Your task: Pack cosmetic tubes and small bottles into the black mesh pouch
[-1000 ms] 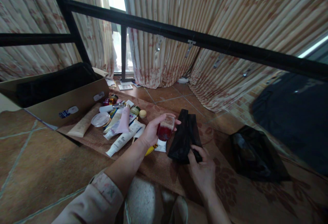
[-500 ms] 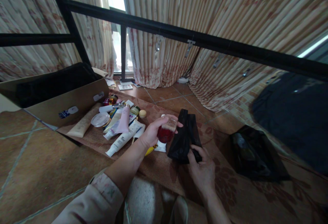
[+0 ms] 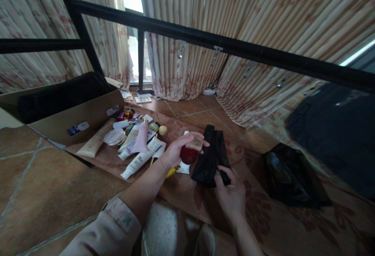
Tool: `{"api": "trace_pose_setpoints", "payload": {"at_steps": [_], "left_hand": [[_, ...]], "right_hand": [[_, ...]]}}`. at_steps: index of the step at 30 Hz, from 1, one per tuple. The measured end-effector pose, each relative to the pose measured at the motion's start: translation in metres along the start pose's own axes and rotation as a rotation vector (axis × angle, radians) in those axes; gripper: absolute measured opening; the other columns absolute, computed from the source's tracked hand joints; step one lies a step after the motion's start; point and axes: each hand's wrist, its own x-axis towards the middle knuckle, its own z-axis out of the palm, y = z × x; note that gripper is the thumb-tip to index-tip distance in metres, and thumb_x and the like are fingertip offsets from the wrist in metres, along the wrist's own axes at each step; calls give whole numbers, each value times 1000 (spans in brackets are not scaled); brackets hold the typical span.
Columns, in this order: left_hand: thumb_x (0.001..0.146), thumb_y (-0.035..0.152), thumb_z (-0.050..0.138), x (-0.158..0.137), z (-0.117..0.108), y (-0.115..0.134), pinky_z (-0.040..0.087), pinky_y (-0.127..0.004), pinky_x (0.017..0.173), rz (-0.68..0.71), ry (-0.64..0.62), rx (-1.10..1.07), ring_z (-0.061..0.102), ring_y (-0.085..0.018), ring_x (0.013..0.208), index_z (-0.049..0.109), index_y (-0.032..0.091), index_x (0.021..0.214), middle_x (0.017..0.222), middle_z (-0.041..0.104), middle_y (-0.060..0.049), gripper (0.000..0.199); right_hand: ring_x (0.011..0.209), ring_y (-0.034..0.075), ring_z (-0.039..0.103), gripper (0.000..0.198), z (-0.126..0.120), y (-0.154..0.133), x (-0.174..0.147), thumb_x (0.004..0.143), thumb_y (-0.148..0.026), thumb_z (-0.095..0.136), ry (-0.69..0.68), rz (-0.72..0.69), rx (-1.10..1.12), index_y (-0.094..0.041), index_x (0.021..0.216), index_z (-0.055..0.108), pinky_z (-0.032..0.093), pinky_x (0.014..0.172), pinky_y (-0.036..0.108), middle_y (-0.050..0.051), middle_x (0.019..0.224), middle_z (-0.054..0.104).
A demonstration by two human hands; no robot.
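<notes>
My left hand (image 3: 175,150) is wrapped round a small jar (image 3: 190,153) with a clear upper part and a deep red lower part, held just above the mat. Lying on the mat, a black pouch (image 3: 208,158) has its near edge pinched by my right hand (image 3: 231,189), thumb against fingers. A white tube (image 3: 184,167) lies under the jar, partly covered by it. Close to my left forearm are a white tube with black print (image 3: 142,160), a pink tube (image 3: 142,136) and a yellow item (image 3: 172,171) half hidden by the wrist.
Several more cosmetics lie at the left, among them a round clear-lidded container (image 3: 114,136) and a beige tube (image 3: 96,139). Behind them stands a cardboard box (image 3: 76,119) with a black item in it. A black plastic bag (image 3: 293,176) lies right; a dark metal rail (image 3: 199,35) crosses above.
</notes>
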Motion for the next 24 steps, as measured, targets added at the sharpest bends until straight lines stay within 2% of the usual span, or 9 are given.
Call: {"api": "trace_pose_setpoints", "payload": {"at_steps": [8,15,24], "left_hand": [[75,38,63,0,0,0,48,-29,70,0,9,8,65,-19,71,64,12,99,96,72,-15,35],[74,38,63,0,1,0,49,-29,70,7,20,8,66,-19,71,64,11,98,95,72,-15,36],[75,39,62,2,-1,0,49,-28,67,3,78,14,66,-18,69,63,11,99,94,72,-14,36]], "right_hand": [[91,22,64,30,0,0,-1,84,-43,55,-8,21,-1,-20,96,69,48,75,31,8,99,66],[85,21,65,29,0,0,0,85,-42,55,-8,17,-10,-20,95,69,48,71,29,7,97,66],[88,21,64,27,0,1,0,84,-42,56,-10,10,-26,-20,96,68,47,74,30,6,96,66]]}}
